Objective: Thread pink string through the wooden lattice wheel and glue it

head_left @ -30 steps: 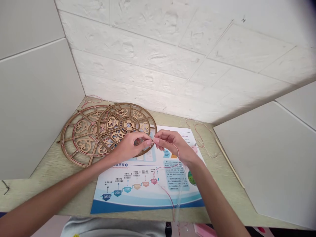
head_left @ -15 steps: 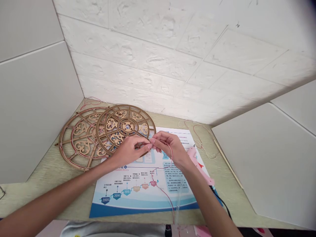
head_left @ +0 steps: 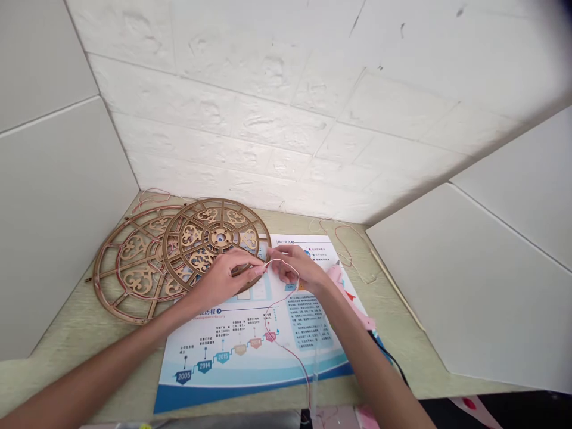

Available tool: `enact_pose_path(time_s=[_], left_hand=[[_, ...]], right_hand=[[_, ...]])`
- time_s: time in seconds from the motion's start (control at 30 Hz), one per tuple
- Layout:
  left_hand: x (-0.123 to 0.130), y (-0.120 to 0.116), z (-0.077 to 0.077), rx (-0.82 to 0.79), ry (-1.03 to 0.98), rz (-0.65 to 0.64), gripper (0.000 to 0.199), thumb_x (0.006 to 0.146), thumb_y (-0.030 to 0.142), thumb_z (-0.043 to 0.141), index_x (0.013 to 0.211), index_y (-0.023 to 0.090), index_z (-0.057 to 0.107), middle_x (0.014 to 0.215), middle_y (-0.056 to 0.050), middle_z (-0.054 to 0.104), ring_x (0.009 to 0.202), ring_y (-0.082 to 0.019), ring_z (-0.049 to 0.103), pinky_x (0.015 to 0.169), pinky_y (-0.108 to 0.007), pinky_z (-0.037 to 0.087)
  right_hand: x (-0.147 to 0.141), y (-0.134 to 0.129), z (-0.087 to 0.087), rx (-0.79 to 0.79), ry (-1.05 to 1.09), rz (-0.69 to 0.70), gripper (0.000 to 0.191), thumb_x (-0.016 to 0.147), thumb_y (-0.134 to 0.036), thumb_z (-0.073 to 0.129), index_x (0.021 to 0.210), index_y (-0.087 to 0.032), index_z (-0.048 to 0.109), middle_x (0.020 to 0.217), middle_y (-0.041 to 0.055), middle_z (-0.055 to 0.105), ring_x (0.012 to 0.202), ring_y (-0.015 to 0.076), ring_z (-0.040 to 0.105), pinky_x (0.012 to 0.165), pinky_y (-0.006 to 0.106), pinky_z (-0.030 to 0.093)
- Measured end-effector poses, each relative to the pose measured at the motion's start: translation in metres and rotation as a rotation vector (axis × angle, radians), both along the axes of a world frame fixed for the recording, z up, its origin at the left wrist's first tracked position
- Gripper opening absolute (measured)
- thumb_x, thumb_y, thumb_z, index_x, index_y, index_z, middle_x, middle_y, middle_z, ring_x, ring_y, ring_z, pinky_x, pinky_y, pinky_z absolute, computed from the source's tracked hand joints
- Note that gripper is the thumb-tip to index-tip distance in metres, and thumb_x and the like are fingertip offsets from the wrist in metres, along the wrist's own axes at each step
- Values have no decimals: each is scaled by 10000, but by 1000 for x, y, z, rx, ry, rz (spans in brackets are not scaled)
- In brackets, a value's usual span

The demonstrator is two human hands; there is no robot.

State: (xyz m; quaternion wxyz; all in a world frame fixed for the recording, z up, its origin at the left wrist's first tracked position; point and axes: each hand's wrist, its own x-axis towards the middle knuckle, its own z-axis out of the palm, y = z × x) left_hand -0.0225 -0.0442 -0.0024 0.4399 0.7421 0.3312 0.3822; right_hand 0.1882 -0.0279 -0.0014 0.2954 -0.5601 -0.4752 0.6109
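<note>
Red-and-white wire [head_left: 297,356] pinched at the left hand [head_left: 227,274] over a printed sheet [head_left: 214,397]

In the head view, the wire is held near one end between the thumb and index finger of the left hand, whose fingers are closed narrowly on it. The right hand [head_left: 299,267] is placed just beside, with its fingers curled and its fingertips close to the left ones; whether any part of the wire is gripped by them cannot be told. From the left fingertips the wire is arched across the right hand, then let down in loose curves over the sheet to the front edge of the bench [head_left: 415,357].

To the left, two round lattice discs are laid overlapping: the front disc [head_left: 226,237] is rested partly on the back disc [head_left: 134,247] and partly over the sheet. Red and white strands are seen along the back disc's rings. The sheet is printed with a timeline on which 2005, 2014 and 2015 can be read.

A pink glue gun [head_left: 351,302] is seen on the right side of the sheet, partly covered by the right forearm, with a black cord [head_left: 393,359] led from it. A translucent strip [head_left: 315,363] is seen near the wire at the front. Loose wires [head_left: 352,262] are scattered at the back right, near a thin stick [head_left: 395,290] lying beside the right panel [head_left: 491,274]. The bench is bordered behind by a white brick-patterned wall [head_left: 223,119].
</note>
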Motion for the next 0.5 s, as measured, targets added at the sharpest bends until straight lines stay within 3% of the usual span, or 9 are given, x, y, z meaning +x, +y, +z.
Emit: enact_pose_path(time_s=[0.1,0.3,0.5], left_hand=[[-2,1,4,55,22,14,251,959,403,584,938,215,749,942,-50,730,950,-211,616,891,-349,459],[-5,-2,12,255,100,141,241,997,352,532,945,231,734,1011,-64,633,1041,-226,531,952,-390,445],[-2,-9,19,452,185,205,215,1000,249,509,931,243,714,1219,-77,551,1261,-271,403,1072,-470,386]], right_hand=[[-12,7,3,7,78,-27,564,597,-621,842,689,-183,498,468,-80,454,357,36,336,346,180,152],[-20,-10,21,162,243,-90,511,682,-575,816,790,-204,482,692,-23,626,527,89,544,433,193,365],[-31,-23,27,386,356,-150,431,790,-536,763,800,-212,478,697,-38,615,520,105,592,483,236,479]])
